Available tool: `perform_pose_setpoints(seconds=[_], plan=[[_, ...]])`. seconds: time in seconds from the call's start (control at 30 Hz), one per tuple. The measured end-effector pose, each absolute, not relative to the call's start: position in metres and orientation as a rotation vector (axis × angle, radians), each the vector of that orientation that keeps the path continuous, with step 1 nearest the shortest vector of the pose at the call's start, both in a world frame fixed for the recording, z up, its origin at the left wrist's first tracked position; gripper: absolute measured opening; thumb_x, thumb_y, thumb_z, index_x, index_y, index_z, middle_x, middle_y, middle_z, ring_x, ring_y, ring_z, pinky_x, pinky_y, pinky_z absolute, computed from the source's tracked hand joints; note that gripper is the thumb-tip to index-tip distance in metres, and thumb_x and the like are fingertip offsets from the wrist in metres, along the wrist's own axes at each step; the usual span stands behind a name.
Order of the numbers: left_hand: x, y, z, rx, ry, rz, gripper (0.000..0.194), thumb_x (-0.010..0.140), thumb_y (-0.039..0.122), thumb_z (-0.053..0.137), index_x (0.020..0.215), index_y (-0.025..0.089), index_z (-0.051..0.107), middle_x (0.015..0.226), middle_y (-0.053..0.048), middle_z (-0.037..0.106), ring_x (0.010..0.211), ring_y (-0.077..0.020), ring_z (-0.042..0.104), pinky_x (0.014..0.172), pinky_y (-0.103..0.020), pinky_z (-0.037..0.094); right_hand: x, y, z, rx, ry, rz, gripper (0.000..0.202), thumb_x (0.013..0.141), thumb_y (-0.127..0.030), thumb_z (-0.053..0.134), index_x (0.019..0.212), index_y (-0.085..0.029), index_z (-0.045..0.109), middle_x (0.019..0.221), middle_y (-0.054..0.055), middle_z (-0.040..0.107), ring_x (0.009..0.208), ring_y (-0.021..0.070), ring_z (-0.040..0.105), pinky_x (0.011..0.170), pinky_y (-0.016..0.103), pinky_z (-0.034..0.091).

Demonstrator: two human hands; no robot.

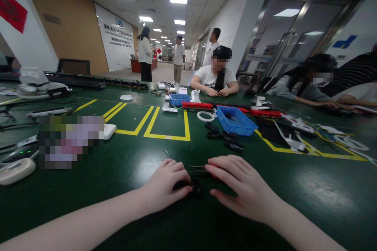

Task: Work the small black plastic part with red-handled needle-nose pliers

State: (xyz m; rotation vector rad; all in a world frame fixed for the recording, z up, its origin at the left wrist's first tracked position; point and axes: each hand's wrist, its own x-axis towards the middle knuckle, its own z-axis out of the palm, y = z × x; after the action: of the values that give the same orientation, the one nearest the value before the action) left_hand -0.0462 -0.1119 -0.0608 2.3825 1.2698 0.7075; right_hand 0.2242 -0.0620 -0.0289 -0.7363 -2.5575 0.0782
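Note:
My left hand (169, 186) is low at the centre of the view, its fingers curled around a small black object (196, 188) on the green table (123, 219). To its right, my right hand (241, 186) is over a tool with thin metal tips (197, 169) and a red part mostly hidden under the fingers. Those fingers are bent over the tool, while the thumb is apart and lower. The tool's tips point left toward my left hand. A tiny metal pin (166, 151) lies beyond my left hand.
Black cables (225, 137) lie beside a blue bin (236, 120) beyond my right hand. Yellow tape (166, 137) marks rectangles on the table. A white box (108, 131) and a white round-ended device (17, 170) are at left. A person (216, 76) sits across the table.

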Motion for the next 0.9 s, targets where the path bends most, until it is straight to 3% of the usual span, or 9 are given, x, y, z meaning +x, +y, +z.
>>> perform_pose_setpoints(seconds=[0.13,0.3,0.5,0.9], plan=[[-0.047,-0.109,-0.061,2.306,1.317,0.745,0.005,0.092,0.027,0.063,0.093,0.024,0.067,0.098,0.000,0.066,0.096,-0.0200,0.058,0.098,-0.040,0.036,0.235,-0.039,-0.036,-0.947,-2.694,0.086,0.065,0.079,-0.048,0.073,0.139,-0.029,0.053,0.138,0.012,0.058,0.127,0.0326,0.054,0.102,0.055,0.047],[-0.049,-0.108,-0.061,2.266,1.329,0.757,0.007,0.093,0.025,0.061,0.094,0.024,0.068,0.097,0.000,0.066,0.096,-0.0195,0.059,0.103,-0.042,0.035,0.240,-0.031,-0.052,-1.012,-2.666,0.131,0.047,0.091,-0.041,0.060,0.135,-0.027,0.054,0.131,0.012,0.060,0.117,0.0272,0.060,0.096,0.047,0.052],[-0.048,-0.111,-0.057,2.238,1.332,0.744,0.012,0.095,0.022,0.058,0.093,0.024,0.070,0.095,-0.001,0.065,0.095,-0.0200,0.060,0.095,-0.040,0.041,0.236,-0.036,-0.051,-0.967,-2.628,0.089,0.034,0.089,-0.037,0.061,0.120,-0.023,0.060,0.114,0.011,0.064,0.098,0.0248,0.063,0.082,0.043,0.056],[-0.046,-0.117,-0.052,2.208,1.360,0.783,0.011,0.093,0.019,0.058,0.094,0.021,0.069,0.106,-0.002,0.063,0.099,-0.0195,0.060,0.092,-0.039,0.044,0.234,-0.049,-0.052,-0.600,-2.591,-0.125,0.043,0.085,-0.035,0.065,0.125,-0.020,0.056,0.113,0.012,0.066,0.098,0.0234,0.065,0.082,0.038,0.056]])
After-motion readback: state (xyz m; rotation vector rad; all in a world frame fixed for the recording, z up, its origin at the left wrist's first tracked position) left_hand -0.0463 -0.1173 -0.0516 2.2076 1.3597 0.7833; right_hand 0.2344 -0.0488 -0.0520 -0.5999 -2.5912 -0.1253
